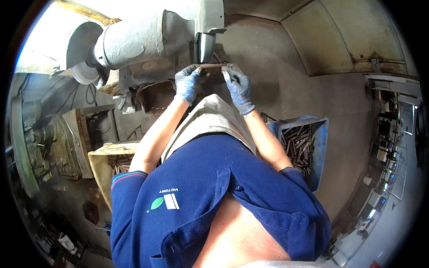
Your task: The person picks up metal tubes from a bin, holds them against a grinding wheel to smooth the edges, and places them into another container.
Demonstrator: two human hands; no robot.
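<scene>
A thin brown metal rod (212,65) lies level between my two gloved hands, just under the grinding wheel (206,47) of a grey bench grinder (134,40). My left hand (187,82), in a blue and grey work glove, pinches the rod's left end. At the other end, my right hand (238,87) closes thumb and fingertips on it, the remaining fingers curled. The rod's middle is at the wheel's lower edge; whether they touch I cannot tell.
To my right stands a blue bin (319,147) filled with dark metal pieces. A yellowish crate (100,167) with similar pieces is on my left. The grinder's second, white wheel (85,73) sits at the far left, above a rusty tray (155,96). Machinery (62,143) stands further left.
</scene>
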